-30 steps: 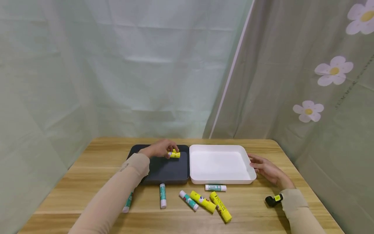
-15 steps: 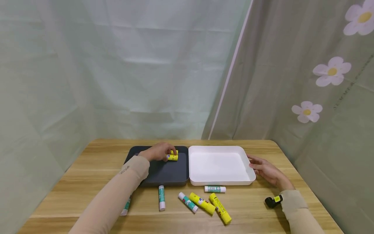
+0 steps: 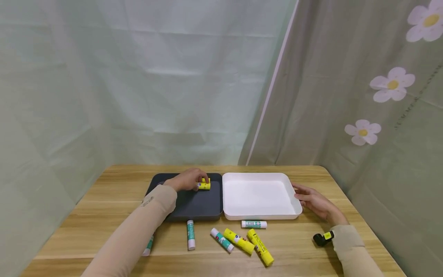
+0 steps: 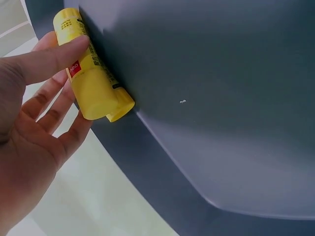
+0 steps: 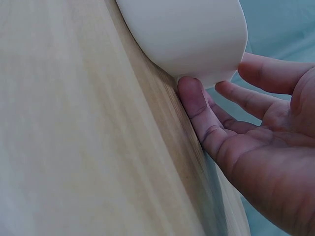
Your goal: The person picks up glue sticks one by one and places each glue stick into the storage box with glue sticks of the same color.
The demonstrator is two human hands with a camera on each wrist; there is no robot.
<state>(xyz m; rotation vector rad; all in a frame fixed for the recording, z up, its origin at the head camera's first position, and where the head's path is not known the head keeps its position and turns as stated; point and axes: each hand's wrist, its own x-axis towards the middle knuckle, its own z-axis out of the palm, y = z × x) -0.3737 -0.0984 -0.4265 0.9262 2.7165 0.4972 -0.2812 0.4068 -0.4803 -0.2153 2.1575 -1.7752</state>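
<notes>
My left hand [image 3: 185,179] reaches into the dark grey tray [image 3: 199,206] and pinches a yellow glue stick [image 4: 91,88] between thumb and fingers. The held glue stick lies along the tray's far wall, right beside a second yellow glue stick [image 4: 123,104], which it mostly covers in the left wrist view. To the right, a white tray [image 3: 263,198] stands side by side with the dark one. At the white tray's right wall my right hand [image 3: 316,201] has its fingers extended. In the right wrist view, fingertips [image 5: 192,91] touch the tray's lower corner.
In front of the trays lie two yellow glue sticks [image 3: 260,247] and several white-and-green glue sticks [image 3: 191,235]; my left sleeve partly covers one. A black device [image 3: 323,238] sits at the right wrist. Curtains [image 3: 173,96] hang behind the wooden table [image 3: 83,215].
My left hand has moved the held glue stick slightly towards me and left, then stayed still. The head view has shifted a little. The right hand keeps its place at the white tray.
</notes>
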